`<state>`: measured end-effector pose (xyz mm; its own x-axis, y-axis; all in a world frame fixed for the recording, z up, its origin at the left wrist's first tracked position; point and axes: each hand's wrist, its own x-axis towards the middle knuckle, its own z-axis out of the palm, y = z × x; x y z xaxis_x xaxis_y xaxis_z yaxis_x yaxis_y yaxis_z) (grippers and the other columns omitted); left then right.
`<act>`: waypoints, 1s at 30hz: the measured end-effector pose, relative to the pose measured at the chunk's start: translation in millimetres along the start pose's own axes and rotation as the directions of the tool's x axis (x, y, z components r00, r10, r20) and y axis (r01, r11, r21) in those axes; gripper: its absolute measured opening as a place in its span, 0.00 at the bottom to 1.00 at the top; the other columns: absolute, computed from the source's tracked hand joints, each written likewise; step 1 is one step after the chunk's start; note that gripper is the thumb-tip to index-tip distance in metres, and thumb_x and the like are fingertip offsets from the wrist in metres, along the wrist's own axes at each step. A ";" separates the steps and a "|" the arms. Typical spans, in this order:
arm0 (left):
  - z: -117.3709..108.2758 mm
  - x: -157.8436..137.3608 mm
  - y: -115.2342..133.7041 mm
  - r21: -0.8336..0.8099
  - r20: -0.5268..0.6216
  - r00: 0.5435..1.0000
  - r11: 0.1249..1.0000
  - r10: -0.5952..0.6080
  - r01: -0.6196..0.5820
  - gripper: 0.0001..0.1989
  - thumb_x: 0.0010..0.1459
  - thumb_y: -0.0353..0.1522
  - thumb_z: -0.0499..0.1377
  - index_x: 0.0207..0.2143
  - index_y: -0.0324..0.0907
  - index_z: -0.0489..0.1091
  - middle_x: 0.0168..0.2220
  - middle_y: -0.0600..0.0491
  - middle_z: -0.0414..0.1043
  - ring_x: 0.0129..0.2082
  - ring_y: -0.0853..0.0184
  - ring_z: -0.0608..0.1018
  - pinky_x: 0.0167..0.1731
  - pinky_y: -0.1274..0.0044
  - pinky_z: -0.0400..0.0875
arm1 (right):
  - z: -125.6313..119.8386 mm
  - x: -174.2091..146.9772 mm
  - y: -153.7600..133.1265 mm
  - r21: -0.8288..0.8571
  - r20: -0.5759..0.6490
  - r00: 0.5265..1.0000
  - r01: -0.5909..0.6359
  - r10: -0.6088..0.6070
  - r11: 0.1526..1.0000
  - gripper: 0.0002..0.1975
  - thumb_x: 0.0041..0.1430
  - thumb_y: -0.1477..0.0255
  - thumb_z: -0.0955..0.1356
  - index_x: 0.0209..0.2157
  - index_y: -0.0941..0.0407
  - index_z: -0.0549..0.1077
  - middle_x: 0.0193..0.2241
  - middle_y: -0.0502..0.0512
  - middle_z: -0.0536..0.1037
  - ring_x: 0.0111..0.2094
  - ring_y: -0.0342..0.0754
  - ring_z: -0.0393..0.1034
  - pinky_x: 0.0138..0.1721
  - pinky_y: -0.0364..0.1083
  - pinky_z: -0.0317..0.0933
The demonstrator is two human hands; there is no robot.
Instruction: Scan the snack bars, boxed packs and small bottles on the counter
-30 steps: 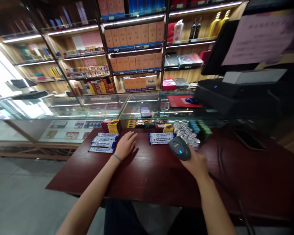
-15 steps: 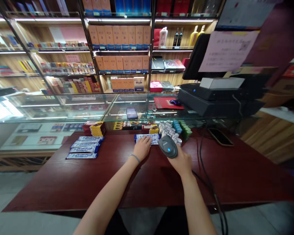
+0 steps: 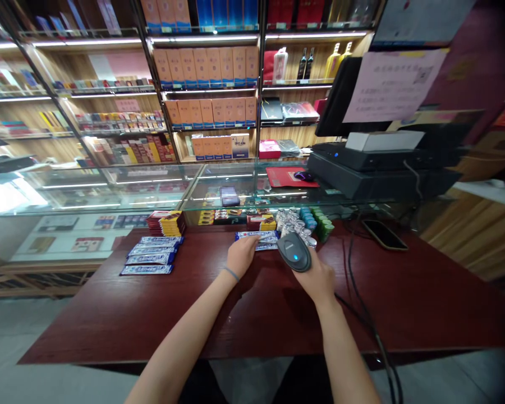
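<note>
My left hand (image 3: 241, 253), with a grey band at its wrist, is at a small pile of blue-and-white snack packets (image 3: 263, 235) in the middle of the table. Its fingers are bent and closed on the left part of one packet; the fingertips are partly hidden. A dark barcode scanner (image 3: 293, 251) with a lit blue light is gripped in my right hand (image 3: 320, 280). The scanner's head is just right of the pile, pointing away from me. Farther left, several similar blue-and-white packets (image 3: 149, 259) lie in an overlapping row.
Red-and-yellow packs (image 3: 167, 223) are stacked at the back left. Silver-topped cans (image 3: 292, 220) and green rolls (image 3: 321, 221) stand behind the scanner. A phone (image 3: 385, 234) lies at the right, beside black cables (image 3: 353, 275). A glass counter (image 3: 160, 191) borders the table's back.
My left fingers, earlier stretched flat over the packets, are now bent around a packet's left part. The scanner stays in my right hand. The whole view has shifted slightly.
</note>
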<state>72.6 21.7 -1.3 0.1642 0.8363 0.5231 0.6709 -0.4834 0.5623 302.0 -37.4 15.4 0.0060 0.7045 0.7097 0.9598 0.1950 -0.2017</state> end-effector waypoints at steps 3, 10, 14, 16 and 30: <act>-20.6 2.2 -7.0 -0.320 -0.008 0.952 0.903 -0.306 0.287 0.14 0.63 0.36 0.57 0.48 0.45 0.76 0.40 0.50 0.80 0.40 0.61 0.81 0.42 0.72 0.74 | 0.2 -0.3 -3.7 -0.006 -0.020 1.000 -0.012 0.011 1.000 0.16 0.56 0.62 0.66 0.42 0.56 0.72 0.20 0.54 0.77 0.21 0.52 0.73 0.23 0.44 0.54; -55.0 -22.1 -28.4 -0.767 0.366 0.774 0.304 -0.516 0.565 0.20 0.51 0.38 0.69 0.44 0.38 0.76 0.36 0.47 0.79 0.34 0.63 0.81 0.35 0.71 0.77 | 4.5 -5.7 -20.9 0.124 0.115 0.990 0.067 -0.082 0.990 0.17 0.54 0.64 0.66 0.46 0.54 0.70 0.22 0.52 0.79 0.23 0.53 0.75 0.24 0.44 0.55; -59.6 -34.6 -30.3 -0.803 0.374 0.763 0.227 -0.528 0.551 0.21 0.50 0.39 0.69 0.44 0.35 0.76 0.34 0.46 0.78 0.31 0.66 0.79 0.35 0.73 0.77 | 5.1 -8.7 -29.7 0.184 0.192 0.961 0.165 -0.200 0.969 0.19 0.52 0.68 0.67 0.47 0.53 0.69 0.26 0.50 0.81 0.24 0.52 0.76 0.25 0.44 0.56; -59.4 -35.9 -30.0 -0.804 0.371 0.772 0.238 -0.515 0.545 0.22 0.50 0.39 0.69 0.44 0.35 0.76 0.34 0.45 0.78 0.31 0.66 0.79 0.35 0.74 0.76 | 4.1 -9.1 -32.4 0.226 0.235 0.933 0.220 -0.272 0.949 0.18 0.50 0.69 0.67 0.45 0.53 0.69 0.27 0.50 0.81 0.26 0.52 0.77 0.25 0.44 0.56; -60.8 -33.9 -31.7 -0.839 0.242 0.801 0.297 -0.548 0.456 0.24 0.47 0.39 0.69 0.45 0.37 0.75 0.37 0.48 0.79 0.29 0.68 0.78 0.34 0.74 0.75 | 5.3 -9.2 -30.1 0.240 0.212 0.909 0.309 -0.360 0.920 0.16 0.50 0.71 0.66 0.43 0.54 0.68 0.23 0.50 0.79 0.23 0.51 0.76 0.24 0.43 0.56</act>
<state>1.8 -7.0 2.1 -0.0613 0.9972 -0.0437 -0.3329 0.0209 0.9427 271.6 -46.2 11.4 -0.3997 0.7142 0.5746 0.8179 0.5609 -0.1281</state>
